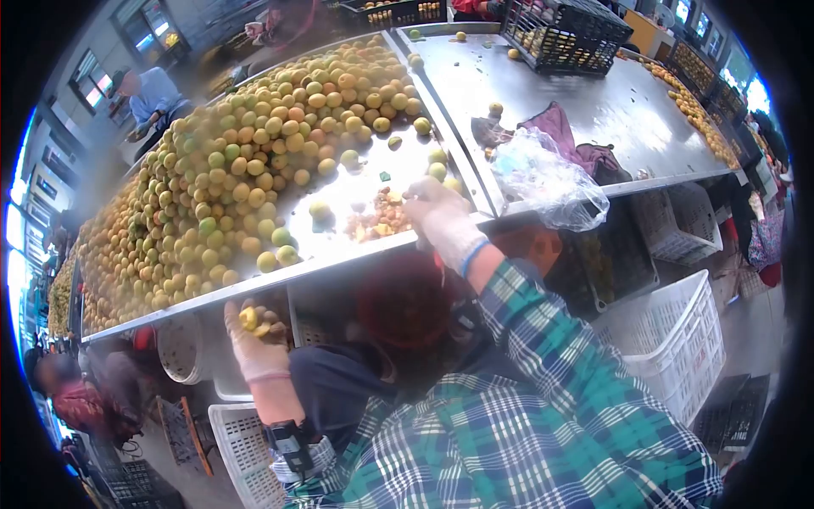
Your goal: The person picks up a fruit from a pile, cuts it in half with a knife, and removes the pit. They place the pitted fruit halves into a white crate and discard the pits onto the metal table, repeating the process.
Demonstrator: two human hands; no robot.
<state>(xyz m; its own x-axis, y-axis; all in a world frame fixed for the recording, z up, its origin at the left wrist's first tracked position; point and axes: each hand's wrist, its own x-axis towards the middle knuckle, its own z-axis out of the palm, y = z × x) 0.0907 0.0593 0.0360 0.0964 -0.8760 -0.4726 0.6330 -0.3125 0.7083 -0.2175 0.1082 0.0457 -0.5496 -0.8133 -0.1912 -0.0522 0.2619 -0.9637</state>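
My left hand [259, 349], in a white glove, is below the table's front edge. It cups split yellow apricot pieces [248, 319], with brownish bits beside them. My right hand [445, 219], also gloved, is over the table near its front right corner. Its fingers are curled, and whatever they may hold is hidden. Just left of those fingers lies a small heap of brown-orange pits [377, 219]. A large pile of yellow-green apricots [254, 161] covers much of the metal table [318, 254]. A few loose apricots [319, 209] lie near the heap.
On the adjoining metal table [644, 110] are a clear plastic bag [543, 174], a purple cloth [555, 127] and a black crate [564, 38]. White baskets [670, 339] stand on the floor to the right and lower left [246, 450]. People work at left [157, 97] and behind.
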